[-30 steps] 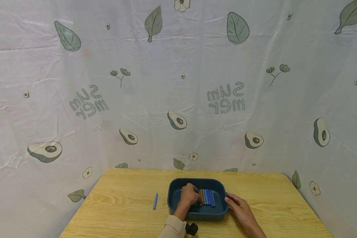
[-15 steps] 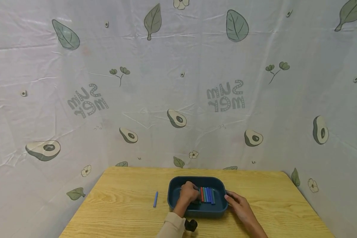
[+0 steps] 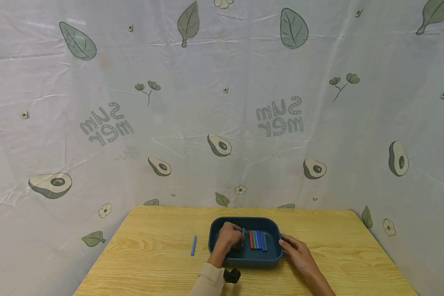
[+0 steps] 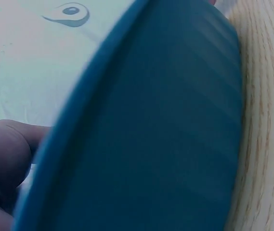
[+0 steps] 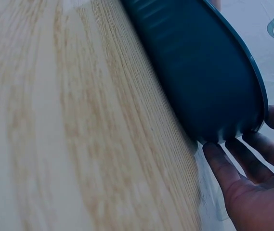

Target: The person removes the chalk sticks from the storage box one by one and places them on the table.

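A dark blue rectangular tub [image 3: 255,263] stands on the table, holding a row of slim coloured sticks [image 3: 258,240] in red, green and blues. My left hand [image 3: 230,235] reaches inside, left of that row, with its fingers bent. At its fingertips a teal stick [image 3: 243,235] shows, apart from the row. The palm side of this hand is hidden in the head view. My right hand [image 3: 297,254] holds the tub's right end, thumb at the rim and fingers [image 5: 218,161] against the outer wall. Left of the tub, a single blue stick [image 3: 194,246] lies on the table.
The tub sits near the middle of the light wooden table [image 3: 163,230]. Behind and at the sides hangs a pale sheet [image 3: 192,102] printed with leaves and avocados. A black device [image 3: 232,276] on my left wrist hangs just in front of the tub.
My left hand has shifted left inside the tub, away from the stick row, baring the teal stick at its fingertips. The right hand keeps its hold; the head view has tilted slightly.
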{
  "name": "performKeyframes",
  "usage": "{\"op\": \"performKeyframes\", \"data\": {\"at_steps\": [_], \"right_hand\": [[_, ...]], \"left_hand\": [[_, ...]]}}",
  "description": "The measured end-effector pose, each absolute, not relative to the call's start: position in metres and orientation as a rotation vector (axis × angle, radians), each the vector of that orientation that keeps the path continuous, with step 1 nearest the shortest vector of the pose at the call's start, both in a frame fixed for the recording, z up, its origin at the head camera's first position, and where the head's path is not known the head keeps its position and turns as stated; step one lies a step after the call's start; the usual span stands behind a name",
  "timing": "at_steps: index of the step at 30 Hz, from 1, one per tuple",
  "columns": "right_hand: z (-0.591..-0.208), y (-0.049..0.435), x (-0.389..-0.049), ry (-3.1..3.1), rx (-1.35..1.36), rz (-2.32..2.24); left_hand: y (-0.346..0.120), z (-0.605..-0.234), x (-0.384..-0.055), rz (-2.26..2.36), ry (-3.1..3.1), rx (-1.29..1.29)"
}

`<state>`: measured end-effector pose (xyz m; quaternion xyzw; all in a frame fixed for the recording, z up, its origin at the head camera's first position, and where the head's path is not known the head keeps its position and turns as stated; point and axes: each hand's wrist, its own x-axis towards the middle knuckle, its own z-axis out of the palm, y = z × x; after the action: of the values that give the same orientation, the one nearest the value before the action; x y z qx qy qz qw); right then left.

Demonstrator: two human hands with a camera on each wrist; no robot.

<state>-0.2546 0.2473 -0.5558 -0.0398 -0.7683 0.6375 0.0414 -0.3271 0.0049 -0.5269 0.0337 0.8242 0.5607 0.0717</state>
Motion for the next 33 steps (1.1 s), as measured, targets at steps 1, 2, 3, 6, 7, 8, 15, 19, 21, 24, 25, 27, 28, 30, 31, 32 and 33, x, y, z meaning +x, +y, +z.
{"op": "performKeyframes", "data": {"at_steps": [1, 2, 3, 6, 7, 8, 15, 19, 21, 24, 25, 27, 28, 30, 31, 32, 33], "right_hand": [[-0.556, 0.247, -0.255, -2.353, -0.12, 1.95], [-0.556, 0.248, -0.255, -2.355, -0.118, 1.946], [-0.556, 0.248, -0.256, -2.35, -0.116, 1.95], [-0.556, 0.249, -0.256, -2.33, -0.109, 1.982], [-0.556, 0.249, -0.256, -2.32, -0.108, 1.999], [-0.556, 0.249, -0.256, -2.312, -0.108, 2.01], [-0.558, 0.25, -0.254, -2.311, -0.11, 2.028], [-0.558, 0.249, -0.253, -2.31, -0.105, 2.033], [-0.558, 0.249, -0.252, -2.318, -0.106, 2.014], [-0.558, 0.25, -0.252, -2.342, -0.105, 1.976], [-0.558, 0.25, -0.251, -2.35, -0.105, 1.964], [-0.557, 0.25, -0.251, -2.362, -0.107, 1.948], [-0.558, 0.25, -0.251, -2.37, -0.099, 1.939], [-0.558, 0.25, -0.251, -2.37, -0.104, 1.94], [-0.558, 0.249, -0.251, -2.368, -0.106, 1.942], [-0.558, 0.249, -0.251, -2.367, -0.106, 1.945], [-0.558, 0.249, -0.25, -2.361, -0.11, 1.951]], "left_hand": [[0.004, -0.526, -0.327, 1.7, 2.463, 0.105], [0.002, -0.524, -0.326, 1.715, 2.445, 0.113], [0.0, -0.522, -0.326, 1.732, 2.414, 0.117], [-0.006, -0.514, -0.324, 1.775, 2.339, 0.136], [-0.008, -0.512, -0.324, 1.793, 2.317, 0.141], [-0.01, -0.51, -0.324, 1.801, 2.3, 0.145], [-0.032, -0.497, -0.322, 1.907, 2.198, 0.168], [-0.047, -0.491, -0.322, 1.926, 2.219, 0.17], [-0.055, -0.489, -0.324, 1.911, 2.247, 0.163], [-0.067, -0.487, -0.327, 1.889, 2.275, 0.148], [-0.071, -0.487, -0.327, 1.884, 2.283, 0.146], [-0.078, -0.486, -0.327, 1.877, 2.294, 0.146], [-0.082, -0.486, -0.327, 1.876, 2.3, 0.149], [-0.088, -0.486, -0.326, 1.886, 2.299, 0.143], [-0.091, -0.486, -0.326, 1.891, 2.3, 0.142], [-0.095, -0.486, -0.325, 1.893, 2.305, 0.146], [-0.097, -0.486, -0.325, 1.901, 2.303, 0.147]]}}
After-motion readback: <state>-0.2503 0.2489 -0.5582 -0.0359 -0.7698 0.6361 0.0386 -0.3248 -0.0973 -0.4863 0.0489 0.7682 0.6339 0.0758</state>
